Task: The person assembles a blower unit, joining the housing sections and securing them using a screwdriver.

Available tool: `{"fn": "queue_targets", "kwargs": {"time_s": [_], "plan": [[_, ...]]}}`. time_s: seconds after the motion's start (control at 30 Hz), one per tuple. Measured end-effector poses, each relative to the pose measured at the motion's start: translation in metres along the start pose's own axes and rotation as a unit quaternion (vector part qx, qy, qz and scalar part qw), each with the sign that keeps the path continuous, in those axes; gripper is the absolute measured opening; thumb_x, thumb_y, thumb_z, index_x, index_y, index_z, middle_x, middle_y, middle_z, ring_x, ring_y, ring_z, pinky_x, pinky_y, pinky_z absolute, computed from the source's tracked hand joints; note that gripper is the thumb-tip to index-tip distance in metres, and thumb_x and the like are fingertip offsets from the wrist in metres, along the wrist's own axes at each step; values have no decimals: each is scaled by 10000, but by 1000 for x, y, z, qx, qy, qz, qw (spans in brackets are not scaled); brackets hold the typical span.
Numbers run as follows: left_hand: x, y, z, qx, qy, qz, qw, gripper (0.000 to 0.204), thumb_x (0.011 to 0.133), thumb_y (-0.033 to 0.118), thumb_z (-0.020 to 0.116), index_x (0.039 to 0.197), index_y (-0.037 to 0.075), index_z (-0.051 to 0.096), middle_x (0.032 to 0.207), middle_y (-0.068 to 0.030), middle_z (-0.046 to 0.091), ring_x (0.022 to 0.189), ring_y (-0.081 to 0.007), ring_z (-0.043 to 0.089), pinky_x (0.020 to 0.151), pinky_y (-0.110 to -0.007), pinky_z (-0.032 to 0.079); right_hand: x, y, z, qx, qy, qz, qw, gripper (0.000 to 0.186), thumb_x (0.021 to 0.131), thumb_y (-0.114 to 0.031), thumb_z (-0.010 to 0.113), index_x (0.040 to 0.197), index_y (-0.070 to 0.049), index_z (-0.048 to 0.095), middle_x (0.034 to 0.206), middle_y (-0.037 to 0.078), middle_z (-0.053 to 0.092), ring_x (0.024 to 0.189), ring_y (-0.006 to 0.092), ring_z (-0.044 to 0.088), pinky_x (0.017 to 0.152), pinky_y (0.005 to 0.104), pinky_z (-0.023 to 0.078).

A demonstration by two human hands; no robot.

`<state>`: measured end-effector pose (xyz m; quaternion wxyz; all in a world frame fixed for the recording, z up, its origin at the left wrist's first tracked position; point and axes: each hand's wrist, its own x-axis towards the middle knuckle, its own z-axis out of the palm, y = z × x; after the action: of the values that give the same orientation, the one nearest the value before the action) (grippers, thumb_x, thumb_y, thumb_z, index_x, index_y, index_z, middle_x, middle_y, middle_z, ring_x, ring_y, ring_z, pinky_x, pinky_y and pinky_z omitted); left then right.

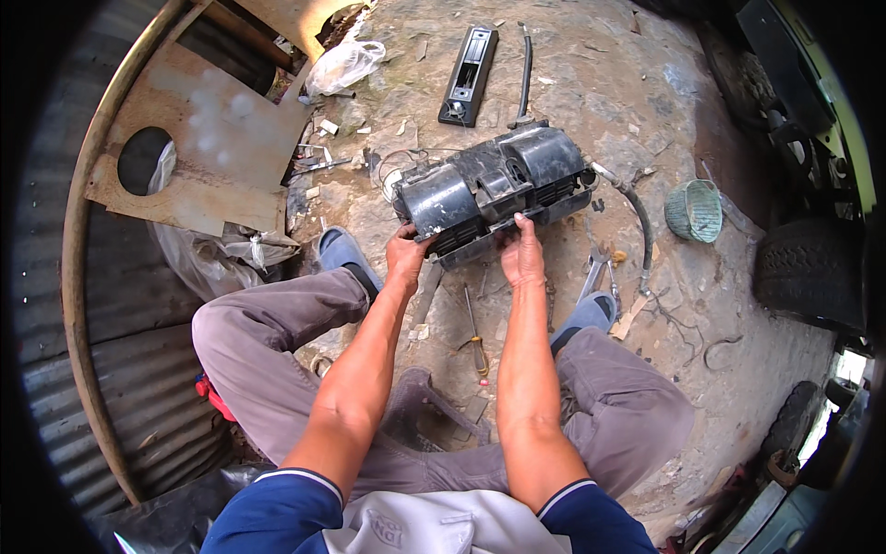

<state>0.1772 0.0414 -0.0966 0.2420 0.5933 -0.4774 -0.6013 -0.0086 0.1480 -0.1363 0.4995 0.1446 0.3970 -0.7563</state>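
A black plastic blower unit (480, 189) with two rounded housings rests on the rough ground in front of me, its right end set farther back than its left. My left hand (407, 255) grips the near edge at its left end, with the fingers partly hidden under the housing. At the middle of that same edge my right hand (522, 253) holds on with the thumb up and the other fingers tucked behind. A black hose (637, 212) with a metal fitting comes off the right end and curves down to the ground.
A screwdriver (477, 351) lies between my feet, and a wrench (595, 268) by my right foot. Beyond the unit are a long black panel (469, 74) and another hose (526, 69). A green basket (693, 210) stands right, near a tyre (812, 272). Rusty sheet metal (212, 138) leans left.
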Motion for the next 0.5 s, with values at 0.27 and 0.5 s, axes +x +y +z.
{"fn": "queue_targets", "kwargs": {"time_s": [0.27, 0.5], "plan": [[4, 5, 7, 12, 13, -48, 999, 488, 814, 210, 808, 1187, -5, 580, 951, -58, 678, 800, -122, 610, 693, -283, 480, 10, 10, -13, -3, -11, -22, 1000, 383, 852, -355, 772, 1146, -145, 643, 1068, 4, 650, 943, 203, 574, 811, 376, 463], [15, -14, 0, -50, -59, -16, 997, 555, 852, 250, 772, 1295, 33, 519, 1103, -62, 651, 945, -146, 603, 816, -308, 473, 13, 16, -15, 1, -17, -14, 1000, 405, 859, -403, 776, 1151, -154, 648, 1116, 11, 648, 992, 213, 571, 831, 408, 466]]}}
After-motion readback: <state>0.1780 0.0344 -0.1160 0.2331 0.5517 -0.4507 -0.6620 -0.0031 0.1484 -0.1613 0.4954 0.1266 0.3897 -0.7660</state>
